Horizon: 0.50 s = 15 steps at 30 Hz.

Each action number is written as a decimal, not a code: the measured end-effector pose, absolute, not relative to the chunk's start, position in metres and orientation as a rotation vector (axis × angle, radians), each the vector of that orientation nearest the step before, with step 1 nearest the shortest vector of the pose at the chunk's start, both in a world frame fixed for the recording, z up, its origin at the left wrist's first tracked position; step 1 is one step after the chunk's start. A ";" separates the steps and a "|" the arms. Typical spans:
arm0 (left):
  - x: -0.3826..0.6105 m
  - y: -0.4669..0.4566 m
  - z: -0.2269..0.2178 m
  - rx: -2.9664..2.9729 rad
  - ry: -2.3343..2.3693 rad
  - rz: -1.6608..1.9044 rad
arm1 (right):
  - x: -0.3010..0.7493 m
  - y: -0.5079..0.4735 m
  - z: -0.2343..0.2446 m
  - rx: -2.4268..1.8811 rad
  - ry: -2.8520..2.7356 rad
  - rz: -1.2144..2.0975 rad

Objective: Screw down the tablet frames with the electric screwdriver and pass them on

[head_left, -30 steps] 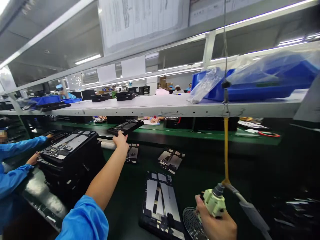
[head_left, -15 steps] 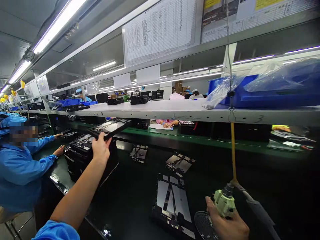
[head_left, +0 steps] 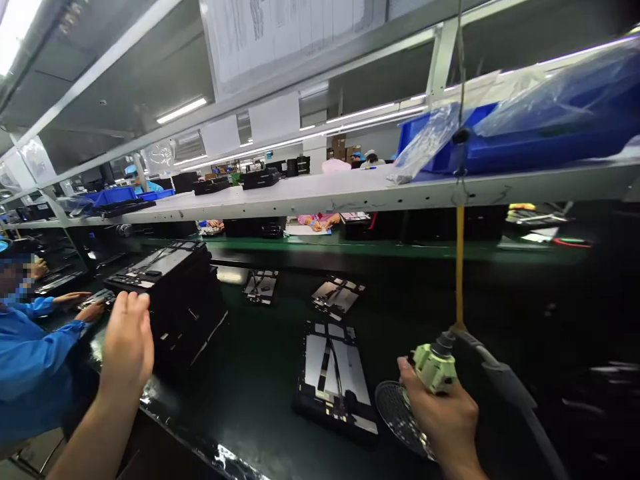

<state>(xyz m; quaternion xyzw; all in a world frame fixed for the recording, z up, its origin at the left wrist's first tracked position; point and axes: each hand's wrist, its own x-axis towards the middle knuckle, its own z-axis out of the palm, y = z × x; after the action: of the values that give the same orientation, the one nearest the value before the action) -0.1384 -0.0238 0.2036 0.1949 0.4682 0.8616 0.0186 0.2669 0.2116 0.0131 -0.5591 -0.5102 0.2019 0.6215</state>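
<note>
My left hand (head_left: pixel 127 340) is beside the near corner of a tall stack of black flat device panels (head_left: pixel 187 313), fingers stretched upward with nothing in them. The topmost panel (head_left: pixel 155 267) lies face up on that stack. In my right hand (head_left: pixel 445 413) is a pale green electric screwdriver (head_left: pixel 435 367), hung from a yellow cord (head_left: pixel 459 267). Its lower end is hidden by the hand. Below it stands a round dark dish (head_left: pixel 395 407) with small bright parts, probably screws. Left of the dish lies an opened device panel (head_left: pixel 337 380) with grey plates and a black ribbon.
Two more panels (head_left: pixel 261 287) (head_left: pixel 339 295) lie farther back on the dark bench. Above runs a white shelf (head_left: pixel 310 193) bearing a blue bin (head_left: pixel 530 143) with plastic film. A grey hose (head_left: pixel 520 393) trails at right. At left a co-worker in blue (head_left: pixel 35 373) handles a part.
The panel that my left hand held over the stack now rests on top of it, let go. That hand has drawn back, left and down. The right hand still grips the screwdriver; the view has shifted.
</note>
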 end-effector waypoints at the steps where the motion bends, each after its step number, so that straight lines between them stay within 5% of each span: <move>1: -0.124 -0.026 0.185 0.764 1.561 2.590 | 0.267 0.212 0.011 -1.283 -1.170 0.461; 8: -0.060 0.020 0.055 2.002 1.634 1.141 | 0.265 0.199 0.005 -1.161 -1.187 0.402; 15: -0.053 0.119 -0.013 2.230 1.577 1.162 | 0.263 0.184 0.013 -1.152 -1.147 0.509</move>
<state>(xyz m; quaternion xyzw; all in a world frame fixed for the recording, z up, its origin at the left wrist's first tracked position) -0.0526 0.1186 -0.0131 0.7485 0.5293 0.3900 0.0869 0.2626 0.1838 0.0128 -0.5089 -0.5068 0.2249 0.6585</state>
